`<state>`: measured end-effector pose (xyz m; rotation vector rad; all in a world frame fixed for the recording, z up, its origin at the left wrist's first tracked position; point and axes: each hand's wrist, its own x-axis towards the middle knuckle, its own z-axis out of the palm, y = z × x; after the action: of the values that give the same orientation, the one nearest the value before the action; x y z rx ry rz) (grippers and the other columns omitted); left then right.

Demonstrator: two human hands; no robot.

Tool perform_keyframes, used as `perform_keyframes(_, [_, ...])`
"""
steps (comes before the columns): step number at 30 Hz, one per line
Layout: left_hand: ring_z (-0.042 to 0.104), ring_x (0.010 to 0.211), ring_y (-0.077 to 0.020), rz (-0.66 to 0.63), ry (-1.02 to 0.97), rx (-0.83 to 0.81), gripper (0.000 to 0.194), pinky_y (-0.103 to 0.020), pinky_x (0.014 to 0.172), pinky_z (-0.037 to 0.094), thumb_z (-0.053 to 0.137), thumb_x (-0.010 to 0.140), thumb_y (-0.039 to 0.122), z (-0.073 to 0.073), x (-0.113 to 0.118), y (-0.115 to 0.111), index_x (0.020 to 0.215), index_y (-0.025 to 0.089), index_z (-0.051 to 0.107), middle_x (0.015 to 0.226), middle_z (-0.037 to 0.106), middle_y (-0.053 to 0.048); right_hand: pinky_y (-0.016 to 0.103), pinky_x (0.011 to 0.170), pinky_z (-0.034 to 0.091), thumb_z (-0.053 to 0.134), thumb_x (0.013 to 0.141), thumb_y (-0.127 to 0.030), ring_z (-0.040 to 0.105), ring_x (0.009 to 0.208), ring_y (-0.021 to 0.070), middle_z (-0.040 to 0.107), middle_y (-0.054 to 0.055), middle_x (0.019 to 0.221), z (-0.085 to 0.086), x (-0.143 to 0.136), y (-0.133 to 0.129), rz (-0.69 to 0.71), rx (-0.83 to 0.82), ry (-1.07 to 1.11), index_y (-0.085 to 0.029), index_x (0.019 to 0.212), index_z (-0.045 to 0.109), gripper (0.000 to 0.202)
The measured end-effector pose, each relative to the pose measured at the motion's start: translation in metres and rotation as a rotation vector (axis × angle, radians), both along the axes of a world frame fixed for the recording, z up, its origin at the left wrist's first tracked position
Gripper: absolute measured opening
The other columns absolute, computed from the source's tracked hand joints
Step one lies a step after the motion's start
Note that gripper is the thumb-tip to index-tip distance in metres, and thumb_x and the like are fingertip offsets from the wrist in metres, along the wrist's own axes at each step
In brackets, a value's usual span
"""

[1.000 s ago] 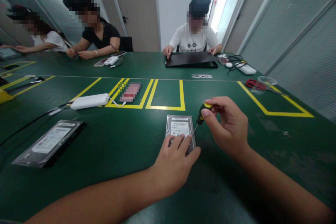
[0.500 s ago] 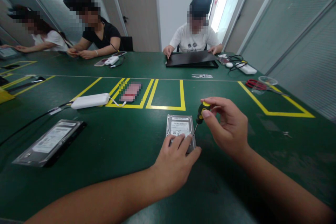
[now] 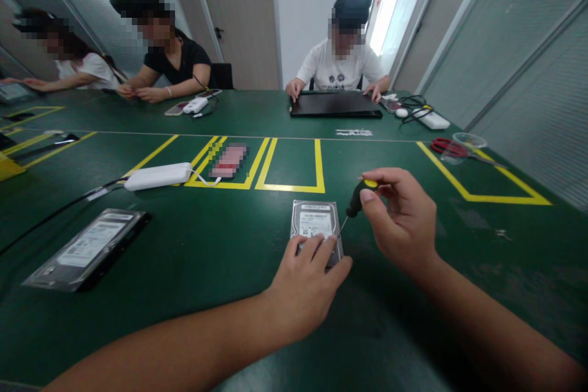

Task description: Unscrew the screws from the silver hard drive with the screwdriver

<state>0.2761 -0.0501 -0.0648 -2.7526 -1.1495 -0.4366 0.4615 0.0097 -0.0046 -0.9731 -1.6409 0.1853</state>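
A small silver hard drive (image 3: 315, 217) with a white label lies flat on the green table (image 3: 206, 245). My left hand (image 3: 312, 288) rests over its near part, fingers on the top and thumb along the right edge. In my right hand (image 3: 402, 214) is a black and yellow screwdriver (image 3: 356, 199), pinched by the handle between thumb and fingers. The screwdriver leans to the right, and its tip meets the right side of the drive beside my left index finger. The exact contact spot is too small to tell.
A larger hard drive (image 3: 92, 248) lies at the left. Beyond it are a white power bank (image 3: 158, 177) with cables and a phone (image 3: 229, 161). Red-handled scissors (image 3: 448, 147) lie at the right. Across the table, a person holds a black panel (image 3: 335, 104); two more people sit left.
My right hand and the screwdriver's handle have shifted slightly right, so the screwdriver tilts more. The black panel across the table now lies lower. My left hand has stayed in place.
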Motion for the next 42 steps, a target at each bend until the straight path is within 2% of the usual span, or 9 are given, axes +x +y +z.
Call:
perform_keyframes(5, [0.047, 0.127, -0.0331, 0.001, 0.001, -0.011, 0.039, -0.053, 0.099, 0.036, 0.054, 0.096, 0.030, 0.0003, 0.0004, -0.0005, 0.134, 0.029, 0.056, 0.144, 0.051, -0.011, 0.036, 0.069, 0.047, 0.066, 0.087, -0.022, 0.056, 0.080, 0.0177, 0.062, 0.003, 0.098, 0.0009, -0.0004, 0.0007, 0.012, 0.015, -0.008, -0.024, 0.107, 0.064, 0.020])
perform_keyframes(9, [0.047, 0.127, -0.0336, 0.003, -0.001, -0.007, 0.039, -0.053, 0.099, 0.036, 0.054, 0.096, 0.030, -0.0018, 0.0005, -0.0007, 0.135, 0.029, 0.056, 0.144, 0.051, -0.012, 0.034, 0.065, 0.046, 0.073, 0.083, -0.023, 0.054, 0.076, 0.0160, 0.060, 0.002, 0.093, 0.0016, -0.0017, 0.0027, -0.042, 0.043, -0.029, -0.024, 0.102, 0.064, 0.021])
perform_keyframes(12, [0.046, 0.128, -0.0336, 0.003, -0.003, -0.009, 0.040, -0.053, 0.100, 0.035, 0.055, 0.095, 0.030, -0.0028, 0.0004, -0.0006, 0.135, 0.029, 0.055, 0.145, 0.051, -0.012, 0.034, 0.067, 0.047, 0.070, 0.085, -0.021, 0.056, 0.075, 0.0158, 0.062, 0.002, 0.092, 0.0004, -0.0012, 0.0034, -0.043, 0.029, -0.026, -0.024, 0.102, 0.065, 0.018])
perform_keyframes(18, [0.047, 0.127, -0.0337, -0.002, -0.003, 0.000, 0.039, -0.053, 0.098, 0.036, 0.055, 0.096, 0.031, -0.0005, 0.0005, -0.0001, 0.135, 0.029, 0.056, 0.143, 0.052, -0.012, 0.038, 0.075, 0.053, 0.061, 0.090, -0.018, 0.064, 0.087, 0.0192, 0.070, 0.005, 0.106, -0.0036, 0.0009, 0.0013, 0.019, -0.015, 0.058, -0.026, 0.117, 0.062, 0.028])
perform_keyframes(22, [0.047, 0.127, -0.0333, 0.005, -0.003, -0.005, 0.040, -0.052, 0.099, 0.036, 0.057, 0.095, 0.030, -0.0011, 0.0009, -0.0001, 0.134, 0.029, 0.056, 0.144, 0.052, -0.012, 0.039, 0.075, 0.052, 0.060, 0.091, -0.019, 0.063, 0.087, 0.0190, 0.070, 0.005, 0.106, -0.0022, 0.0003, 0.0002, 0.025, -0.013, 0.019, -0.025, 0.111, 0.064, 0.021])
perform_keyframes(29, [0.047, 0.127, -0.0340, -0.002, -0.006, -0.009, 0.041, -0.054, 0.100, 0.036, 0.058, 0.094, 0.031, -0.0018, 0.0009, -0.0001, 0.134, 0.028, 0.057, 0.144, 0.051, -0.012, 0.035, 0.065, 0.046, 0.071, 0.085, -0.020, 0.054, 0.077, 0.0157, 0.061, 0.002, 0.092, 0.0026, -0.0024, 0.0022, -0.020, 0.059, -0.030, -0.024, 0.102, 0.066, 0.019])
perform_keyframes(37, [0.048, 0.127, -0.0336, 0.000, 0.002, -0.003, 0.040, -0.053, 0.099, 0.036, 0.056, 0.095, 0.031, -0.0011, 0.0005, -0.0001, 0.134, 0.029, 0.056, 0.144, 0.051, -0.012, 0.037, 0.069, 0.048, 0.064, 0.088, -0.017, 0.057, 0.080, 0.0170, 0.067, 0.004, 0.097, 0.0033, -0.0015, -0.0027, 0.003, 0.029, -0.047, -0.023, 0.108, 0.068, 0.021])
perform_keyframes(42, [0.047, 0.127, -0.0335, 0.001, 0.004, -0.014, 0.040, -0.053, 0.100, 0.035, 0.056, 0.095, 0.031, 0.0003, 0.0009, -0.0002, 0.135, 0.029, 0.056, 0.145, 0.051, -0.012, 0.036, 0.066, 0.047, 0.068, 0.086, -0.017, 0.059, 0.085, 0.0183, 0.065, 0.005, 0.100, 0.0061, -0.0020, -0.0033, 0.028, 0.059, -0.068, -0.023, 0.109, 0.068, 0.025])
